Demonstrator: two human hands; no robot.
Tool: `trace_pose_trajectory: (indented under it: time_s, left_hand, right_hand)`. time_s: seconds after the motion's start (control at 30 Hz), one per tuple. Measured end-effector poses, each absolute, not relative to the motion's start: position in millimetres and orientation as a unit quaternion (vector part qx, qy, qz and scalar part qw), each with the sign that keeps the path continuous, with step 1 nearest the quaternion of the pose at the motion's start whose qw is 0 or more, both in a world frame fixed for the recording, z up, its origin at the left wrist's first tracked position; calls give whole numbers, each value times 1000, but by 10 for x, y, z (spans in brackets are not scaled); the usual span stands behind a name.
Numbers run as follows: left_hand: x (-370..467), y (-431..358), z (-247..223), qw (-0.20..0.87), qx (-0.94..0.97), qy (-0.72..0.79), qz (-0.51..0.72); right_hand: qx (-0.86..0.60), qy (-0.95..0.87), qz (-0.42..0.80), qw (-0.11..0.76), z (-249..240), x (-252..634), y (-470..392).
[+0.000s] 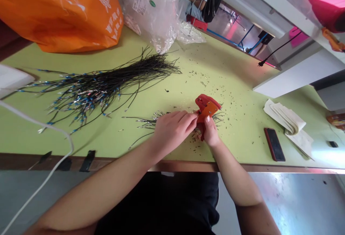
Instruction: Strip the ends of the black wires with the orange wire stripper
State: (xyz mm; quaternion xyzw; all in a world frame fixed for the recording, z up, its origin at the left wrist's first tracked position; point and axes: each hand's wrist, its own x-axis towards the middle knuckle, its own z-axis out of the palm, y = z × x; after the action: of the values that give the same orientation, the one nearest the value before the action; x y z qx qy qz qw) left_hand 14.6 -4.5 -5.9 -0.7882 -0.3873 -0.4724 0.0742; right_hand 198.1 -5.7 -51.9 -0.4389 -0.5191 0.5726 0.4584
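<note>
My right hand [211, 131] is wrapped round a red and orange wire stripper [207, 109], its thumb pressed on the orange body. Fingers pinched together, my left hand [176, 129] meets the left side of the tool; what it pinches is hidden. Beneath both hands lies a small bunch of thin black wires [145, 121], whose ends stick out left and right. Farther left on the table rests a large bundle of black wires [118, 78] with blue and silvery ends. Small dark clippings [203, 83] are scattered around the tool.
An orange bag [81, 15] and a clear plastic bag [151, 8] stand at the back left. On the right lie a phone [274, 144] and folded pale cloth or paper [285, 120]. A white cable [58, 129] crosses the left edge. Other people are partly visible beyond the table.
</note>
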Motion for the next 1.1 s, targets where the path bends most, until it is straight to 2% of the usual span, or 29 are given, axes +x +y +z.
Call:
trace_pose_trajectory:
  time_s: [0.47,0.87,1.1]
  left_hand:
    - [151,-62,-23,79,-789,-370,-484]
    - [159,-84,-23,76,-797,-350,-487]
    - [165,-85,-22,67,-794,-348,-493]
  right_hand:
    - [-449,-529,567,444,-487,1977,-92]
    - [-450,-494,549,502,-436,1917,-116]
    - [-473,-506,519,502,-441,1917,-127]
